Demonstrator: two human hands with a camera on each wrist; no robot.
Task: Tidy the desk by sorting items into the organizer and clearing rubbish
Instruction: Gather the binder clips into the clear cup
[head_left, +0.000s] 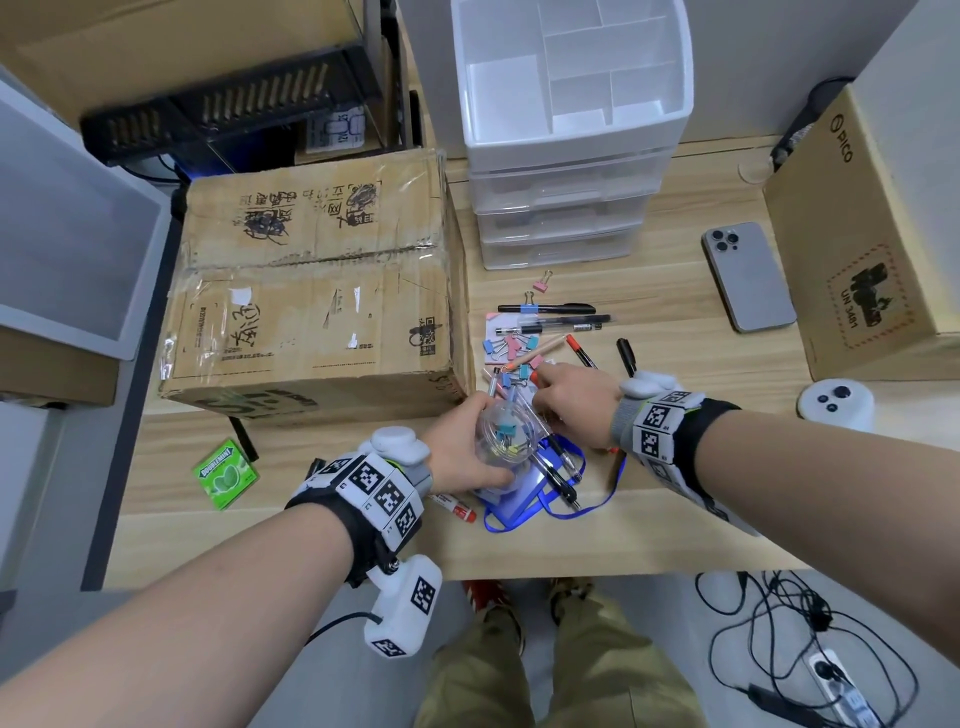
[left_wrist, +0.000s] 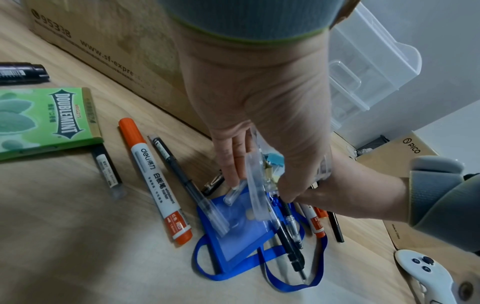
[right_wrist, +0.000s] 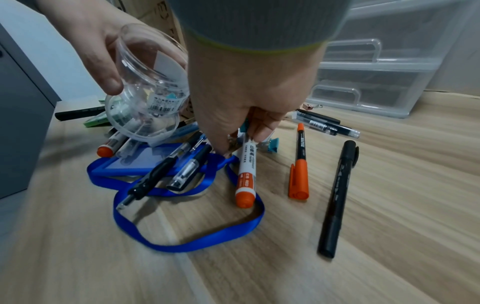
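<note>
Two hands busy mid-frame: our left hand (head_left: 462, 447) grips the clear tub (right_wrist: 145, 86) of binder clips, our right hand (right_wrist: 241, 107) pinches a teal clip (right_wrist: 245, 125) off the bench (head_left: 675, 499). Clips are light, springy; grab the body. Pens (right_wrist: 298, 164) and blue lanyard (right_wrist: 187, 242) crowd underneath.

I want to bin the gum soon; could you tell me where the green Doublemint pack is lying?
In the head view the Doublemint pack lies on the desk's left side, in front of the big cardboard box, left of the left hand.
</note>
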